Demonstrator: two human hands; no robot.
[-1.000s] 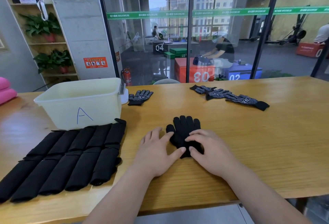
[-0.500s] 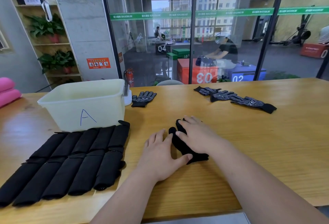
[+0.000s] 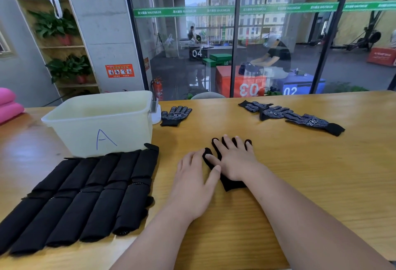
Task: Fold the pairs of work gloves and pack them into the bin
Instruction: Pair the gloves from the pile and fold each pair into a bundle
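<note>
A black work glove pair (image 3: 232, 184) lies flat on the wooden table (image 3: 310, 173), cuff toward me. My right hand (image 3: 234, 159) rests flat on top of it, fingers spread over the glove's fingers. Beside it my left hand (image 3: 194, 180) lies open on the table, its thumb touching the glove's left edge. The cream bin marked "A" (image 3: 100, 124) stands at the left. In front of the bin, several folded black glove pairs (image 3: 85, 199) lie in rows.
One dotted glove pair (image 3: 176, 115) lies just right of the bin. More dotted gloves (image 3: 289, 116) are spread at the far right of the table. A glass wall runs behind the table's far edge. Pink cushions (image 3: 8, 106) sit at the far left.
My right hand slid forward from the glove's cuff up over its fingers, pressing it flat. My left hand stayed beside the glove.
</note>
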